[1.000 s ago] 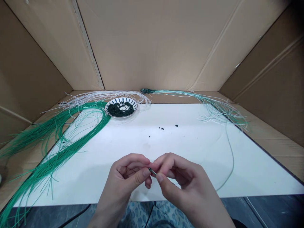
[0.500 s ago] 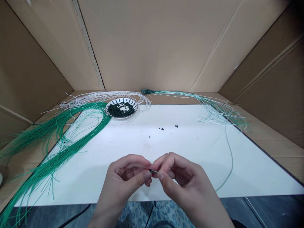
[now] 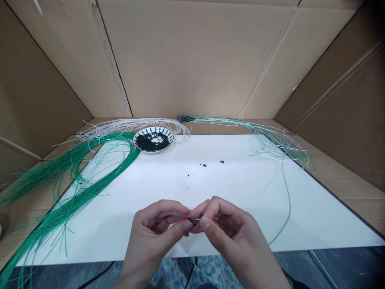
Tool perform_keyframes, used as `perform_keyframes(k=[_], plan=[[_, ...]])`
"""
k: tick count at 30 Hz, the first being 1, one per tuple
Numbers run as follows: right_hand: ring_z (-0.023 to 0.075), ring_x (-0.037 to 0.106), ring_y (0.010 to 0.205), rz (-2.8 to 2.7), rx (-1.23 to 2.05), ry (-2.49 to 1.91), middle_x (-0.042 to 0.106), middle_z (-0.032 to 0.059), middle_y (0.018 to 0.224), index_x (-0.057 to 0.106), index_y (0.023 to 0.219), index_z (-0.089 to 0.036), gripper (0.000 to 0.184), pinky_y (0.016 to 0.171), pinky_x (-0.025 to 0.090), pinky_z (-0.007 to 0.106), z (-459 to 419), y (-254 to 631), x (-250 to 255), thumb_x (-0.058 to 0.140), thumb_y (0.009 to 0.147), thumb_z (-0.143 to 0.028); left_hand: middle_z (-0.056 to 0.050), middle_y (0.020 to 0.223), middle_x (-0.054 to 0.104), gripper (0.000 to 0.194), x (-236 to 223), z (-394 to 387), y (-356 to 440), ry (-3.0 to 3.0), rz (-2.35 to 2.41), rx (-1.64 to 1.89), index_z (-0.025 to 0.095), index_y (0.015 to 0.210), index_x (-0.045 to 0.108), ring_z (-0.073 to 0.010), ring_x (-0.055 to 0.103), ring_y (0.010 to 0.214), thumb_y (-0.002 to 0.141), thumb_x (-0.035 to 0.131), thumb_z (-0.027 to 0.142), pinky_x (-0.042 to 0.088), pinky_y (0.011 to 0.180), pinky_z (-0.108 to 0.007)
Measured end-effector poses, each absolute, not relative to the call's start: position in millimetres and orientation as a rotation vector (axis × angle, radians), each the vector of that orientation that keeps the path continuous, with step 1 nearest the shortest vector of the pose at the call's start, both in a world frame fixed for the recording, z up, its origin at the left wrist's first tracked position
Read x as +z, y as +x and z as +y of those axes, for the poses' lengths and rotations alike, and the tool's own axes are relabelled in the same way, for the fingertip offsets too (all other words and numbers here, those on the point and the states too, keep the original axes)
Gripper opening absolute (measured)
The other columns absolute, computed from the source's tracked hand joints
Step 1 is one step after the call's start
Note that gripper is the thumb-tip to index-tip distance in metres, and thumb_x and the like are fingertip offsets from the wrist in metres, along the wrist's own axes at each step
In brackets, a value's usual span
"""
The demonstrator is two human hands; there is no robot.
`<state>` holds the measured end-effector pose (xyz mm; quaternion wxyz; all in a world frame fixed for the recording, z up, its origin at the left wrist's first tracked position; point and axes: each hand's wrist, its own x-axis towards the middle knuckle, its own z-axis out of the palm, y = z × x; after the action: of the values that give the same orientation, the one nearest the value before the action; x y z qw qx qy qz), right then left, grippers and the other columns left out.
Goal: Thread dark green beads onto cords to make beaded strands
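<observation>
My left hand (image 3: 153, 226) and my right hand (image 3: 231, 228) meet above the front of a white board (image 3: 240, 200). Between their fingertips they pinch a short, dark-tipped piece of wire (image 3: 195, 220); most of it is hidden by my fingers. A thin green wire (image 3: 287, 204) curves across the board toward my right hand, but its end is hidden. Neither hand touches the dark green beads (image 3: 152, 141) in a small patterned plate (image 3: 164, 147) at the far side.
Several loose beads (image 3: 204, 165) lie on the board. A green wire bunch (image 3: 78, 188) spreads at left, with white wires (image 3: 129, 125) behind it. Pale teal wires (image 3: 240, 124) lie at the back right. Cardboard walls (image 3: 195, 60) surround the board.
The wire piece has turned from slanting to nearly level between my fingertips. My hands sit slightly lower, and the whole scene has shifted slightly downward in view.
</observation>
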<state>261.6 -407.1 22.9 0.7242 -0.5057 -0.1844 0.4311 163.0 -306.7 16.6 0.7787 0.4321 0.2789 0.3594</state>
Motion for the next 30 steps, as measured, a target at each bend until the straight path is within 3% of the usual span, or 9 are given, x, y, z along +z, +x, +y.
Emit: perform_keyframes(k=[9, 13, 18, 25, 30], plan=[[0.0125, 0.076, 0.081, -0.448, 0.96, -1.128, 0.082, 0.0028, 0.089, 0.072, 0.07, -0.02, 0.034, 0.076, 0.058, 0.018, -407.3, 262.9, 23.9, 0.09, 0.078, -0.047, 0.001, 0.061, 0.08, 0.024, 13.9, -303.1, 161.5, 0.98, 0.617, 0.793, 0.024, 0.063, 0.085, -0.0089, 0.067, 0.053, 0.049, 0.105, 0.026, 0.057, 0.054, -0.011], [0.0112, 0.074, 0.08, -0.477, 1.021, -1.152, 0.08, 0.0024, 0.091, 0.073, 0.072, -0.02, 0.03, 0.072, 0.055, 0.017, -408.4, 267.2, 22.2, 0.089, 0.08, -0.044, 0.001, 0.063, 0.081, 0.019, 12.8, -300.5, 159.2, 1.053, 0.595, 0.753, 0.025, 0.065, 0.086, -0.0092, 0.067, 0.054, 0.056, 0.102, 0.021, 0.057, 0.056, -0.012], [0.0116, 0.072, 0.078, -0.498, 1.069, -1.126, 0.072, -0.0011, 0.08, 0.073, 0.071, -0.019, 0.034, 0.069, 0.052, 0.019, -408.6, 273.5, 15.9, 0.091, 0.077, -0.048, 0.001, 0.065, 0.082, 0.016, 14.0, -300.5, 158.4, 1.098, 0.508, 0.711, 0.027, 0.07, 0.087, -0.0121, 0.072, 0.058, 0.062, 0.1, 0.03, 0.058, 0.058, -0.016], [0.0127, 0.069, 0.076, -0.537, 1.089, -1.118, 0.074, 0.0013, 0.085, 0.074, 0.075, -0.019, 0.035, 0.068, 0.05, 0.022, -411.6, 277.4, 7.1, 0.092, 0.076, -0.049, -0.001, 0.07, 0.082, 0.02, 10.8, -294.1, 156.0, 1.172, 0.469, 0.6, 0.027, 0.074, 0.088, -0.0126, 0.071, 0.065, 0.066, 0.097, 0.043, 0.056, 0.064, -0.017], [0.0131, 0.066, 0.075, -0.615, 1.047, -1.211, 0.075, 0.0024, 0.085, 0.073, 0.075, -0.018, 0.02, 0.071, 0.05, 0.023, -410.8, 277.4, 12.4, 0.089, 0.079, -0.031, -0.002, 0.076, 0.08, 0.018, 4.9, -287.0, 155.0, 1.196, 0.378, 0.61, 0.026, 0.074, 0.088, -0.0144, 0.07, 0.072, 0.071, 0.095, 0.042, 0.056, 0.067, -0.019]])
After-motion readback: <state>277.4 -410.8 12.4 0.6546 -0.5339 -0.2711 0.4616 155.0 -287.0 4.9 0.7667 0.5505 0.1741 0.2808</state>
